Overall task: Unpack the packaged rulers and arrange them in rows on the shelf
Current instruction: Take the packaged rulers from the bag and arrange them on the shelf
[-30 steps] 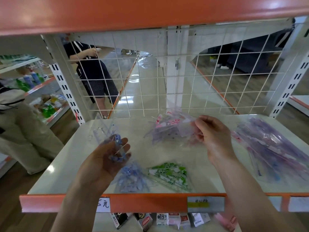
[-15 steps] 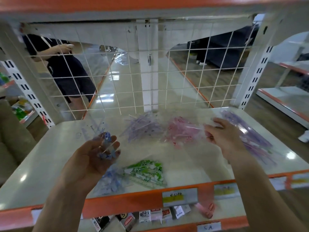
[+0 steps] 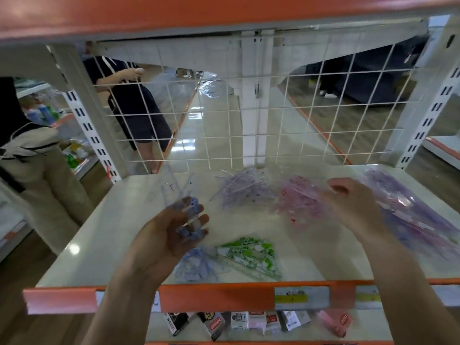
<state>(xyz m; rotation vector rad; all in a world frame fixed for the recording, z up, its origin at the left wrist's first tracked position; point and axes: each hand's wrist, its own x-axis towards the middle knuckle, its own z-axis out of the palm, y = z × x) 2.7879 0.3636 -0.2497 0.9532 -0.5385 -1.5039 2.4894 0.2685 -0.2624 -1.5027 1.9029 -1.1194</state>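
My left hand (image 3: 166, 235) is closed around a small bunch of clear rulers with blue print (image 3: 185, 210), held above the white shelf (image 3: 99, 245). My right hand (image 3: 353, 205) is at the right edge of a clear pack of pink rulers (image 3: 296, 202) that lies on the shelf; motion blur hides whether the fingers grip the wrap. A loose heap of purple rulers (image 3: 239, 188) lies at the back middle. Green-printed rulers (image 3: 249, 255) and blue-printed rulers (image 3: 196, 266) lie near the front edge. A large bag of purple rulers (image 3: 410, 212) fills the right side.
A white wire grid (image 3: 249, 120) closes the shelf's back. The orange front lip (image 3: 211, 297) carries price labels. Small boxes (image 3: 239, 319) stand on the shelf below. One person (image 3: 134, 108) stands behind the grid, another (image 3: 32, 170) at the left.
The pink ruler pack has come down from the air onto the shelf, further right. My left hand has stayed closed on the blue-printed rulers.
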